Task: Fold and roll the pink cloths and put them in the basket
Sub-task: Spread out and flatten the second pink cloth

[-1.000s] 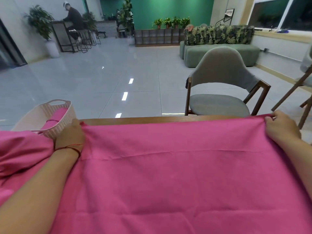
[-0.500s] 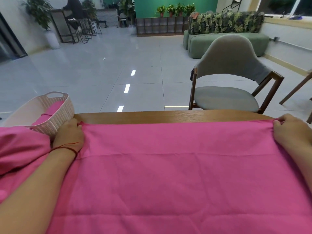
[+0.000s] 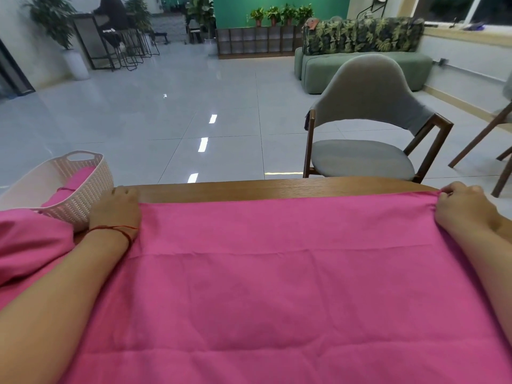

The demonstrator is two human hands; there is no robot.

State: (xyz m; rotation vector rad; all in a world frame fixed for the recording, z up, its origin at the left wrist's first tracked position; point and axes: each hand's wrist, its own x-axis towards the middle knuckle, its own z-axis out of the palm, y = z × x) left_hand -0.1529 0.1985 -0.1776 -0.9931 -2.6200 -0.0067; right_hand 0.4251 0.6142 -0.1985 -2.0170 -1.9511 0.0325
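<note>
**Pink cloth squared up on table before the roll**

A person held a large pink cloth (image 3: 277, 286) flat across a wooden table (image 3: 277, 188), one hand at each far corner. The left hand (image 3: 115, 210) was closed on the far-left corner, fingers curled over the fabric's edge just beside the white woven basket (image 3: 83, 195); a red string bracelet (image 3: 116, 230) circled that wrist. The right hand (image 3: 462, 210) pinched the far-right corner, the cloth bunched slightly between thumb and fingers. The far edge of the cloth lay parallel to the table's far edge, leaving a bare strip of wood beyond it. A straight line across the fabric a little nearer than the hands suggested a doubled layer, though how many layers lay there could not be told.

The basket stood at the far-left corner of the table and already held at least one pink roll (image 3: 79, 177). More pink fabric (image 3: 30, 245) lay heaped at the left, touching the basket's near side. A grey chair (image 3: 365, 128) stood on the far side of the table, to the right.

The work appeared to be in the folding stage for this cloth: corners aligned and the sheet smoothed. The next move would likely call for a further fold to narrow it, then a tight, even roll, with both corners kept level so the edges did not skew, before the roll went left into the basket.
</note>
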